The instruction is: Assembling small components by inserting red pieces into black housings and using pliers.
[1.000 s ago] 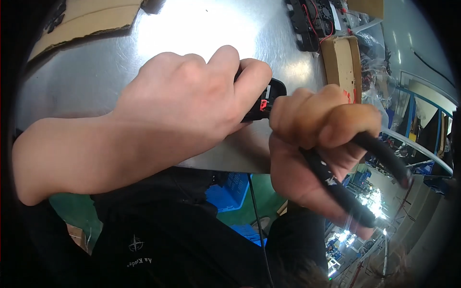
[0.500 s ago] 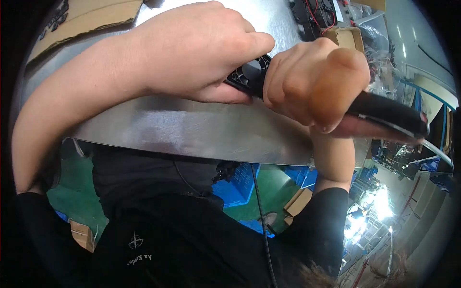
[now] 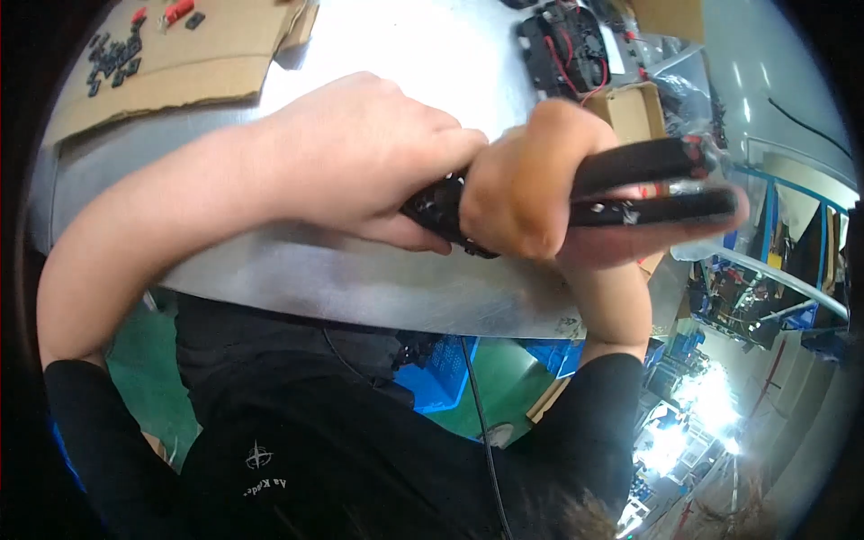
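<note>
My left hand point(image 3: 378, 157) is closed round a black plastic part point(image 3: 436, 205) with small bright spots, held above the metal table. Against it, my right hand point(image 3: 526, 184) grips a pair of pliers by black handles point(image 3: 639, 168), which stick out to the right and stand apart from each other. A right-hand finger lies along the lower handle. The jaws are hidden behind my fingers, so I cannot tell whether they touch the part. Motion blurs both hands.
A metal table point(image 3: 297, 279) lies under my hands. Cardboard point(image 3: 189, 81) at the far left bears small black pieces point(image 3: 117, 58) and red bits point(image 3: 178, 11). Black parts with red wires point(image 3: 567, 49) and an open cardboard box point(image 3: 634, 112) stand far right. A blue crate point(image 3: 436, 378) is below the table edge.
Both hands have shifted left and slightly down in the picture with the part and the pliers. The pliers' handles have swung upward and now show wider apart. More of the cardboard shows.
</note>
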Action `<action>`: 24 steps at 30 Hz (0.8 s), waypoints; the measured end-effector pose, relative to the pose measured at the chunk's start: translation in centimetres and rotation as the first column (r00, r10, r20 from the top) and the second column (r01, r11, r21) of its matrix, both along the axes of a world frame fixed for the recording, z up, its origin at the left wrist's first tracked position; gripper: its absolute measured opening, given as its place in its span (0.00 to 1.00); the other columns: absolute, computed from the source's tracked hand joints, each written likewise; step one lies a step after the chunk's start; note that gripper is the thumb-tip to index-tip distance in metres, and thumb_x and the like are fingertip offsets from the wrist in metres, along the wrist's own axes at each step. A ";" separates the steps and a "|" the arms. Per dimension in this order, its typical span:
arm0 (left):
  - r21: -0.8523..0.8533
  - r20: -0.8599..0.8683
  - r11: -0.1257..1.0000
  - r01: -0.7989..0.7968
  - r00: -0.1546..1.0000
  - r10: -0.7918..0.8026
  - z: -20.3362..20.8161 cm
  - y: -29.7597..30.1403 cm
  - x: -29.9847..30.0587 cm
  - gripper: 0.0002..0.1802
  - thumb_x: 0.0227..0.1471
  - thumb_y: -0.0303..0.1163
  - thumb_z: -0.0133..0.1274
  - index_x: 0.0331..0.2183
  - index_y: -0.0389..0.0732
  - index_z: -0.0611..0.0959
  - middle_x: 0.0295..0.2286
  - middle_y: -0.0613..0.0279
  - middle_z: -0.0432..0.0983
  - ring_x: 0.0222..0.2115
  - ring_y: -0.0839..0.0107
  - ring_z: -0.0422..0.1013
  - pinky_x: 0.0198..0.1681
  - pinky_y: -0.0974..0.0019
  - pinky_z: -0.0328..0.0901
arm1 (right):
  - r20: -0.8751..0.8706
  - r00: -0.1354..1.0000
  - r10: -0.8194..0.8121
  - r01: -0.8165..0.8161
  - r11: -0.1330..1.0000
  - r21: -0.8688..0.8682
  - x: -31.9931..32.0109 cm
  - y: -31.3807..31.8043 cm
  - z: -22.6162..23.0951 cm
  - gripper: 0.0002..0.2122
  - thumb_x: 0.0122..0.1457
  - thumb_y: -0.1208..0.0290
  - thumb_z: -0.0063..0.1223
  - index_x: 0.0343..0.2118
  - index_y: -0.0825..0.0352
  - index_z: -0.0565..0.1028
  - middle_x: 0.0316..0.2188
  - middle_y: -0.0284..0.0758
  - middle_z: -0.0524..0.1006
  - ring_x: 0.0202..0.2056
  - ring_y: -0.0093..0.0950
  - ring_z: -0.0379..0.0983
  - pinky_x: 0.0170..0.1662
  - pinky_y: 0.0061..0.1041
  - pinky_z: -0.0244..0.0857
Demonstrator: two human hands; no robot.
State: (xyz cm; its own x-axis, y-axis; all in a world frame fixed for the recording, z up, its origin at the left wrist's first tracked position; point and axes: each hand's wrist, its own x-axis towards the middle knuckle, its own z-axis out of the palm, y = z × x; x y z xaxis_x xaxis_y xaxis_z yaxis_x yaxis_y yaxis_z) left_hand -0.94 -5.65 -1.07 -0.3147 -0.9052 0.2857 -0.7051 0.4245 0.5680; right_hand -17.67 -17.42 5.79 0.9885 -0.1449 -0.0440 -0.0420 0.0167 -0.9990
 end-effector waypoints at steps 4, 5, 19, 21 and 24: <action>-0.101 0.103 0.983 -0.156 0.981 0.166 -0.6 0.9 -1.9 0.30 0.49 0.53 0.65 0.43 0.41 0.75 0.30 0.56 0.77 0.29 0.54 0.80 0.31 0.54 0.73 | 0.406 0.897 -0.175 0.084 0.969 0.233 -3.4 -1.5 -0.5 0.39 0.49 0.20 0.52 0.39 0.59 0.66 0.23 0.25 0.62 0.19 0.18 0.58 0.22 0.20 0.51; -0.142 0.103 0.972 -0.187 0.974 0.202 -0.5 1.2 -2.1 0.29 0.49 0.52 0.66 0.42 0.41 0.74 0.29 0.57 0.75 0.27 0.57 0.79 0.28 0.57 0.73 | 0.432 0.870 -0.238 0.147 0.962 0.232 -4.2 -0.6 -0.2 0.38 0.49 0.22 0.55 0.40 0.59 0.66 0.23 0.25 0.61 0.20 0.18 0.56 0.22 0.20 0.50; -0.132 0.166 0.958 -0.253 0.948 0.273 -0.4 2.1 -2.6 0.29 0.49 0.49 0.67 0.41 0.41 0.73 0.29 0.57 0.74 0.23 0.59 0.78 0.23 0.60 0.71 | 0.480 0.791 -0.380 0.302 0.924 0.233 -4.4 3.2 -2.6 0.44 0.44 0.20 0.57 0.45 0.61 0.67 0.26 0.27 0.61 0.22 0.20 0.56 0.25 0.23 0.50; -0.128 0.164 0.958 -0.257 0.947 0.276 -0.5 2.1 -2.7 0.28 0.49 0.49 0.67 0.41 0.42 0.73 0.29 0.57 0.74 0.23 0.59 0.78 0.23 0.60 0.71 | 0.467 0.793 -0.392 0.306 0.918 0.252 -4.2 3.5 -2.8 0.43 0.44 0.20 0.58 0.46 0.60 0.67 0.26 0.28 0.61 0.22 0.20 0.55 0.25 0.22 0.50; -0.125 0.165 0.955 -0.269 0.944 0.287 -0.5 2.2 -2.9 0.28 0.49 0.49 0.67 0.41 0.42 0.73 0.28 0.57 0.75 0.22 0.59 0.78 0.23 0.61 0.71 | 0.492 0.802 -0.339 0.266 0.940 0.214 -4.0 3.9 -3.0 0.43 0.43 0.21 0.59 0.46 0.60 0.67 0.26 0.28 0.60 0.22 0.20 0.55 0.26 0.23 0.50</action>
State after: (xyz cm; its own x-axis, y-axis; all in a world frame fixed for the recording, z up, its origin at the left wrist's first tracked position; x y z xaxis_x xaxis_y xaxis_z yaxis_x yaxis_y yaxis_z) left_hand -3.80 -3.43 -1.57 -0.1086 -0.9337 0.3413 -0.8893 0.2447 0.3864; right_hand -21.66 -13.52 2.74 0.7774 -0.4696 0.4184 0.5054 0.0704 -0.8600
